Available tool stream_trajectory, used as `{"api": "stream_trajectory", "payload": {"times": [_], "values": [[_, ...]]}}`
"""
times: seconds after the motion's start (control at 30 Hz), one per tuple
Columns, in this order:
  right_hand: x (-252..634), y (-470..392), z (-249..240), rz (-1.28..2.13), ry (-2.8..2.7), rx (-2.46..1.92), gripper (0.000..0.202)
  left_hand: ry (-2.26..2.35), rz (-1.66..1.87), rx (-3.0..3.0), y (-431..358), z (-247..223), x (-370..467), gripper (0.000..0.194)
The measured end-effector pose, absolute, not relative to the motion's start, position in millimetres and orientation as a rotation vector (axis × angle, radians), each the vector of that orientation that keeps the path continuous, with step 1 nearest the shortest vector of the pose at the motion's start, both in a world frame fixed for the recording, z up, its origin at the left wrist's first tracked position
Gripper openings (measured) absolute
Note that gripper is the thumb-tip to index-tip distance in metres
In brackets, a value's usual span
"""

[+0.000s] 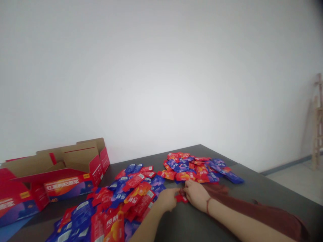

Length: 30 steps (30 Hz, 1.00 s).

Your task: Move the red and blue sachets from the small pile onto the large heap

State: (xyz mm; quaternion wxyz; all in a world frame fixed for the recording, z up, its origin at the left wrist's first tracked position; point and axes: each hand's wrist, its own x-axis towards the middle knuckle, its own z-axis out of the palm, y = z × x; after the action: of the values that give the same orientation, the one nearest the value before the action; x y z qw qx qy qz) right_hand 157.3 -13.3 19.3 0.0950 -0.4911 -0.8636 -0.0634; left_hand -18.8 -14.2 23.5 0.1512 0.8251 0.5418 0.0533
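Observation:
A small red sachet shows between my two hands, low over the dark table. My left hand has its fingers curled at the sachet's left side, partly hiding it. From the right, my right hand pinches the same sachet with bent fingers; a thin band circles that wrist. Left of my hands spreads a big loose pile of red and blue sachets, some reaching under my left forearm. Just beyond my fingers lies a second heap of red, orange and blue sachets.
Open red cardboard boxes with purple-blue printing stand at the left. A reddish-brown shape like cloth lies behind my right forearm. The dark table ends in a corner near the white wall. A wooden rack stands far right.

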Motion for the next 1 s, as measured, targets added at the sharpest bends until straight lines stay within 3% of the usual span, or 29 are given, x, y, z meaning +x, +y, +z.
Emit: {"api": "stream_trajectory", "payload": {"times": [0.37,0.57,0.8,1.0], "values": [[186.1,-9.3,15.6,-0.25,-2.462,-1.638,0.031,1.612,0.177,2.446,-17.1,21.3,-17.6,0.053],[181.4,-23.2,6.8,-0.286,-2.494,-1.517,0.028,1.617,0.163,2.491,-18.1,17.9,-14.8,0.054],[165.8,-15.5,5.8,-0.217,-2.514,-1.416,0.025,1.618,0.323,2.517,-22.5,6.4,-13.0,0.032],[204.1,-9.7,6.2,-0.201,-2.428,-1.531,0.029,1.497,0.251,2.507,-14.2,6.3,-15.7,0.029]]}}
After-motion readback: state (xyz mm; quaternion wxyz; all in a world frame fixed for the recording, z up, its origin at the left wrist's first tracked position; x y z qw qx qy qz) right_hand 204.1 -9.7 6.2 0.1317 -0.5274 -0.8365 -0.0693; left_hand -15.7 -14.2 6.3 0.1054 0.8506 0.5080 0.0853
